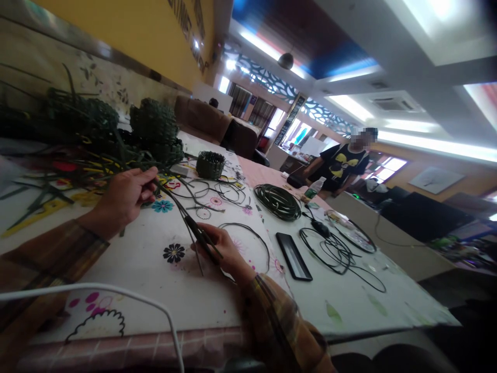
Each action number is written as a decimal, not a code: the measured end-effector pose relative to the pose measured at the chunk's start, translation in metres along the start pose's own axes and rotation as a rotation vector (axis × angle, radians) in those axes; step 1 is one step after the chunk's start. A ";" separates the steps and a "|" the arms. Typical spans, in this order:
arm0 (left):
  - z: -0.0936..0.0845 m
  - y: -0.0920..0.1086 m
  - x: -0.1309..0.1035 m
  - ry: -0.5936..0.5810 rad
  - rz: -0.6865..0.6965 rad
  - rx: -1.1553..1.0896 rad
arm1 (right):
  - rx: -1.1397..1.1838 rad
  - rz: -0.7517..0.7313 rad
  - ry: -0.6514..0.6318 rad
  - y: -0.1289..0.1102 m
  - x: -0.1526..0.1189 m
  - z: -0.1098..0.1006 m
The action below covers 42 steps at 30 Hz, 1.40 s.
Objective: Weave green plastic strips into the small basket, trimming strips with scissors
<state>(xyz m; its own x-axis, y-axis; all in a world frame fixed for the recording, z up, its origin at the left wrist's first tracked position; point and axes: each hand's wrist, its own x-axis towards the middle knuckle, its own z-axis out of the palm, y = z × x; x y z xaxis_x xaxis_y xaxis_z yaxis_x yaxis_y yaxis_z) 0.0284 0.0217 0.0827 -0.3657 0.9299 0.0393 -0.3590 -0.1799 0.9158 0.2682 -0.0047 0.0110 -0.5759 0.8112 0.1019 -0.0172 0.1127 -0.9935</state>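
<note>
Dark green strips (pixel 176 200) run slantwise between my two hands, above the white flowered tablecloth (pixel 147 259). My left hand (pixel 126 196) pinches their upper left end, thumb and fingers pressed together. Lower right, my right hand (pixel 221 248) is closed round the thicker, darker part of the same strips, and loose ends stick out below its fingers. Beyond my left hand lies a pile of green and yellow strips (pixel 93 171). A small round woven basket (pixel 210 165) stands upright behind the strips.
Larger woven pieces (pixel 153 124) stand at the back left. To the right are a coil of green cord (pixel 277 201), a black tray (pixel 294 256), loose black cable (pixel 330 251) and a bottle (pixel 315 187). A white cable (pixel 116 290) crosses the front. A person (pixel 341 163) stands beyond the table.
</note>
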 end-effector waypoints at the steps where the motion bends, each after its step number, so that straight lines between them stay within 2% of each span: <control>1: -0.001 -0.001 0.000 -0.006 0.017 0.020 | 0.000 0.003 -0.006 0.000 0.000 -0.001; 10: -0.011 -0.015 0.011 -0.125 0.065 0.100 | 0.089 0.019 0.042 -0.011 -0.002 -0.003; 14: -0.013 -0.028 0.017 -0.326 0.168 0.349 | 0.154 0.011 0.039 -0.014 -0.004 -0.006; 17: -0.014 -0.048 0.023 -0.450 0.246 0.545 | 0.217 -0.025 0.077 -0.010 -0.003 -0.010; 23: -0.028 -0.093 0.043 -0.627 0.363 0.977 | 0.372 -0.170 0.268 -0.008 0.003 -0.027; 27: -0.043 -0.106 0.057 -0.670 0.363 1.199 | 0.460 -0.259 0.451 -0.018 0.004 -0.047; 30: -0.045 -0.110 0.058 -0.688 0.403 1.262 | 0.471 -0.328 0.553 -0.025 0.003 -0.059; 33: -0.034 -0.116 0.054 -0.740 0.450 1.236 | 0.447 -0.351 0.623 -0.027 0.003 -0.064; 36: -0.007 -0.125 0.053 -0.818 0.435 1.157 | 0.389 -0.362 0.638 -0.025 0.003 -0.065; 40: 0.031 -0.129 0.057 -0.669 0.427 0.993 | 0.359 -0.357 0.600 -0.022 0.004 -0.065; 42: 0.040 -0.120 0.056 -0.557 0.425 0.882 | 0.376 -0.327 0.573 -0.022 0.004 -0.064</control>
<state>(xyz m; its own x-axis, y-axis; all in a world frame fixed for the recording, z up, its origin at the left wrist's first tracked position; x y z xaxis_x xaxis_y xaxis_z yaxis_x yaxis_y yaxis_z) 0.0852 0.1079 -0.0088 0.1996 0.9006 0.3861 0.5166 -0.4315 0.7395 0.3180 0.0328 0.0361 0.0197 0.9530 0.3024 -0.4502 0.2785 -0.8484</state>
